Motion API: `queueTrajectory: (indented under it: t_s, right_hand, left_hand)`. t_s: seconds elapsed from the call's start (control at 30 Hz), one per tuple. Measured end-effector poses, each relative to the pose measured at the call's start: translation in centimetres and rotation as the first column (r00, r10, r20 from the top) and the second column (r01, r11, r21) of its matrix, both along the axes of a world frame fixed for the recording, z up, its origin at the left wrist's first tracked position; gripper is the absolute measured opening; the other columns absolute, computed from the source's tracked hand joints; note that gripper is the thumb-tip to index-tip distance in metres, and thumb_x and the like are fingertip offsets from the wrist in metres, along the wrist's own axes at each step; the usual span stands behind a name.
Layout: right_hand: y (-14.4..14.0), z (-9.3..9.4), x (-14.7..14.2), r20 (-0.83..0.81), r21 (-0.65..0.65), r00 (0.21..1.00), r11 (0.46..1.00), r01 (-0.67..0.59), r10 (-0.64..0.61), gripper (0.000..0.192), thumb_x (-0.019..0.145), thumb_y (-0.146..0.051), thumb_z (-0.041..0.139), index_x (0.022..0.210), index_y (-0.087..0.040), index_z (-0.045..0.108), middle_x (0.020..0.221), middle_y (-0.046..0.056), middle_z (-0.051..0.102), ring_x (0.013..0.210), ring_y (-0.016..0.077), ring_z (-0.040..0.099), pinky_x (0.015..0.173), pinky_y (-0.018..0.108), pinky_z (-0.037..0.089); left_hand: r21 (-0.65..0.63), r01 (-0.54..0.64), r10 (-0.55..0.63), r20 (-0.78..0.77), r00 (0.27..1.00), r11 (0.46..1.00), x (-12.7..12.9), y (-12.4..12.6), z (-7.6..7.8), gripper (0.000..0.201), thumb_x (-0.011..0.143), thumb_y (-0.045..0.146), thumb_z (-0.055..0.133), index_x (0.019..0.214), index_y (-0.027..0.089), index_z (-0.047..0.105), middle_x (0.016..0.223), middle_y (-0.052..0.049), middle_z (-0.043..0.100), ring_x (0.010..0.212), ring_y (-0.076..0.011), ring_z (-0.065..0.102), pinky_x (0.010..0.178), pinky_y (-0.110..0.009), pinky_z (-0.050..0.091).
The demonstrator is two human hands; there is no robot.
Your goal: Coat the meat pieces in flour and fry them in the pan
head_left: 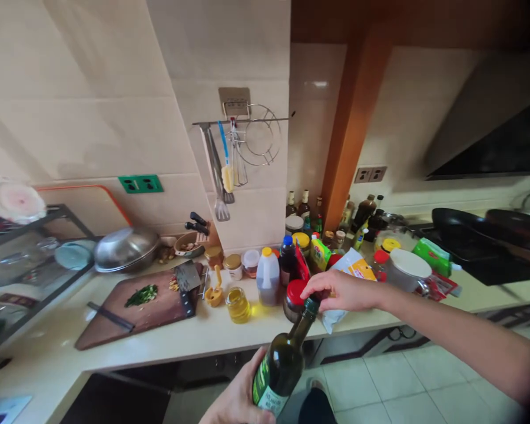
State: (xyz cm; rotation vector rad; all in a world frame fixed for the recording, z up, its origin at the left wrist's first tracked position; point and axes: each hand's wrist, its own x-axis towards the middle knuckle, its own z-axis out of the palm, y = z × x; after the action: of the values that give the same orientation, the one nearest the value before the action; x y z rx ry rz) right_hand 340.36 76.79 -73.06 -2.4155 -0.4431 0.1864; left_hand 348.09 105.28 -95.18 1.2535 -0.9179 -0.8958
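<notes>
1. My left hand (241, 397) wraps closed around the dark green bottle (282, 359), tilted, held below the counter (212, 335) edge.
2. My right hand (342, 291) pinches its fingers on the bottle's cap (311, 304).
3. Red-lidded jar (294, 297) just behind.

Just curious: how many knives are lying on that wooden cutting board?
2: a cleaver at the board's right end, and a dark-handled knife near its left front edge. More knife handles stand behind, off the board.
</notes>
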Motion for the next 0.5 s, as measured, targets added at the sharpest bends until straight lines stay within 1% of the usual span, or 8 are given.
queueTrajectory:
  t_s: [0.1,0.2,0.27,0.33,0.4,0.43,0.47,0.5]
  right_hand:
    - [-1.5,1.0,-1.4,-0.034,-0.032,0.999,0.999,0.039,-0.04,0.037,0.075,-0.014,0.07,0.112,-0.018,0.07,0.1,0.006,0.067,0.081,0.0142,0.062,0.072,0.024,0.047]
    - [-3.5,2.2,-2.6,-0.051,-0.073,0.996,0.995,0.071,-0.075,0.036,0.075,-0.017,0.07,0.111,-0.017,0.07,0.1,0.006,0.067,0.077,0.0135,0.061,0.069,0.023,0.046]
    - [-5.2,2.9,-3.2,-0.061,-0.08,0.992,0.991,0.109,-0.114,0.034,0.076,-0.026,0.07,0.108,-0.016,0.07,0.089,0.004,0.067,0.072,0.0126,0.059,0.064,0.021,0.044]
    - [-7.3,3.7,-3.8,-0.033,-0.133,0.98,0.973,0.189,-0.195,0.028,0.082,-0.04,0.066,0.091,-0.014,0.071,0.068,0.0,0.061,0.061,0.0109,0.054,0.056,0.021,0.038]
    - [-10.0,4.8,-4.3,0.085,-0.251,0.951,0.918,0.309,-0.297,0.048,0.089,-0.053,0.051,0.064,-0.015,0.065,0.051,-0.002,0.049,0.05,0.0094,0.045,0.051,0.022,0.03]
    - [-11.6,5.6,-4.6,0.169,-0.305,0.929,0.879,0.366,-0.329,0.057,0.092,-0.057,0.043,0.058,-0.015,0.061,0.048,-0.002,0.045,0.048,0.0094,0.042,0.05,0.023,0.028]
    - [-13.3,6.5,-5.0,0.238,-0.331,0.912,0.855,0.4,-0.335,0.061,0.094,-0.059,0.037,0.058,-0.016,0.062,0.049,-0.001,0.045,0.048,0.0099,0.042,0.051,0.024,0.027]
    - [-15.1,7.6,-5.3,0.279,-0.328,0.905,0.854,0.404,-0.321,0.059,0.094,-0.059,0.035,0.067,-0.016,0.066,0.053,-0.001,0.049,0.051,0.011,0.044,0.052,0.024,0.028]
  left_hand:
    - [0.002,0.067,-0.067,-0.011,0.998,0.998,0.2,-2.2,0.3,0.113,0.041,0.061,0.084,0.139,0.022,0.044,0.143,-0.016,0.046,0.133,-0.0458,0.036,0.111,-0.053,0.025]
    - [0.034,0.102,-0.104,0.037,0.994,0.994,0.7,-4.5,-0.1,0.112,0.045,0.059,0.084,0.142,0.023,0.041,0.148,-0.017,0.042,0.136,-0.046,0.033,0.113,-0.055,0.021]
    - [0.032,0.086,-0.089,0.084,0.992,0.996,1.0,-6.5,-0.3,0.111,0.049,0.054,0.085,0.144,0.023,0.036,0.151,-0.018,0.038,0.138,-0.0445,0.032,0.114,-0.056,0.02]
    - [0.028,0.051,-0.055,0.159,0.986,0.998,1.2,-9.0,0.3,0.111,0.052,0.049,0.085,0.146,0.022,0.033,0.153,-0.019,0.035,0.139,-0.0433,0.03,0.115,-0.055,0.02]
    - [0.047,0.026,-0.036,0.233,0.972,0.999,1.2,-12.2,2.0,0.11,0.053,0.046,0.085,0.147,0.021,0.032,0.154,-0.019,0.034,0.14,-0.0427,0.029,0.115,-0.055,0.019]
    - [0.066,0.024,-0.041,0.261,0.964,0.998,1.2,-14.1,3.3,0.11,0.053,0.045,0.085,0.146,0.021,0.032,0.154,-0.019,0.035,0.14,-0.0426,0.03,0.115,-0.055,0.019]
    - [0.079,0.024,-0.045,0.269,0.962,0.997,1.2,-16.1,4.8,0.109,0.054,0.045,0.085,0.147,0.021,0.031,0.152,-0.018,0.038,0.139,-0.0419,0.032,0.115,-0.055,0.021]
    - [0.082,0.037,-0.058,0.269,0.961,0.996,1.2,-18.3,6.5,0.111,0.054,0.045,0.085,0.147,0.021,0.029,0.15,-0.017,0.041,0.137,-0.0414,0.035,0.114,-0.055,0.024]
